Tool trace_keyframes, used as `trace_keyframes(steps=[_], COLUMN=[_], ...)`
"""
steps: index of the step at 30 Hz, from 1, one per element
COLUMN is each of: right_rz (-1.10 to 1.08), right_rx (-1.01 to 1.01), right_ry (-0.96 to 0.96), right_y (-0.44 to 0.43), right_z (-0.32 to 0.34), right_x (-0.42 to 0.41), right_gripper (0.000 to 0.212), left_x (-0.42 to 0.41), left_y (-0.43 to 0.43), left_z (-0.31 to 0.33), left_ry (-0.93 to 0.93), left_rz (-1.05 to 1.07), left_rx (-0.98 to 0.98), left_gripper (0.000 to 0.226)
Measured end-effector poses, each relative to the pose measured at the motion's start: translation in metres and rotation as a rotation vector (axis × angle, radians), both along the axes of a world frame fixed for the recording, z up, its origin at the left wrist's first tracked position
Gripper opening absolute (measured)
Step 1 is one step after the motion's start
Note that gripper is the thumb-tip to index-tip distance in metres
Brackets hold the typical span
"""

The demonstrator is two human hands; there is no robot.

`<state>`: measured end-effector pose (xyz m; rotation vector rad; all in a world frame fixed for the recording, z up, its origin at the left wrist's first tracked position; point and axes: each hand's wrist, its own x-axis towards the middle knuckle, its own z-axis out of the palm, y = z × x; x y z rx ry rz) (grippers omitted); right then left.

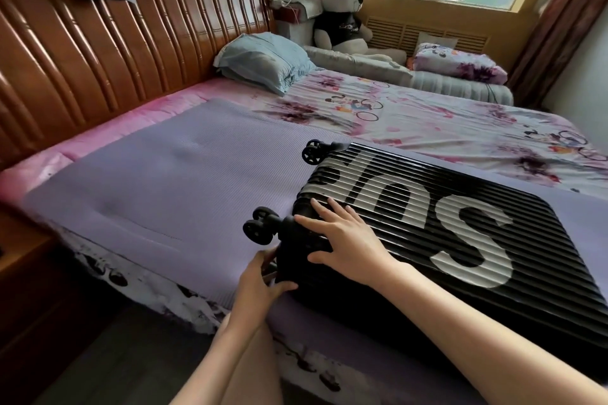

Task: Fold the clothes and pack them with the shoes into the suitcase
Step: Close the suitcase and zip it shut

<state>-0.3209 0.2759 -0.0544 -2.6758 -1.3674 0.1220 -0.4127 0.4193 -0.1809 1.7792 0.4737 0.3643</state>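
suitcase, black and ribbed, is shown closed and flat on the purple mat at the bed's near edge. right hand is spread flat on the lid, gripping nothing; left hand is curled around the overhanging wheel-end corner. a slide off the edge is judged possible if that corner is pulled outward. no clothes or shoes are visible.

Black ribbed suitcase with white lettering, lilac mat, pink floral bedsheet, blue pillow
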Motion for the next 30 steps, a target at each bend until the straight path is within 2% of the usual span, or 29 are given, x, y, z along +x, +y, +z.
trace_keyframes(steps=[9, 13, 15, 18, 21, 26, 30], right_rz=[0.008, -0.024, -0.049, -0.071, -0.139, -0.181, -0.226], right_rx=[0.028, 0.153, 0.288, 0.408, 0.474, 0.453, 0.425], right_ry=[-0.011, 0.143, 0.208, 0.272, 0.346, 0.336, 0.311], right_y=[-0.001, 0.002, 0.004, 0.006, 0.004, 0.003, 0.002], right_z=[-0.006, 0.000, 0.008, 0.023, 0.037, 0.050, 0.053], right_x=[0.000, 0.003, 0.007, 0.016, 0.030, 0.075, 0.136], right_gripper=[0.071, 0.064, 0.058, 0.047, 0.038, 0.033, 0.035], left_x=[0.000, -0.007, -0.017, -0.040, -0.052, 0.003, 0.096], left_y=[0.005, 0.012, 0.019, 0.027, 0.028, 0.023, 0.021], left_z=[-0.003, 0.000, 0.008, 0.033, 0.073, 0.140, 0.158], left_ry=[0.016, 0.010, -0.035, -0.099, -0.197, -0.305, -0.216], left_rz=[-0.041, -0.002, 0.070, 0.140, 0.196, 0.095, -0.053], left_rx=[-0.059, -0.068, -0.065, 0.048, 0.166, 0.221, 0.291], left_gripper=[0.064, 0.061, 0.047, 0.023, 0.014, 0.010, 0.016])
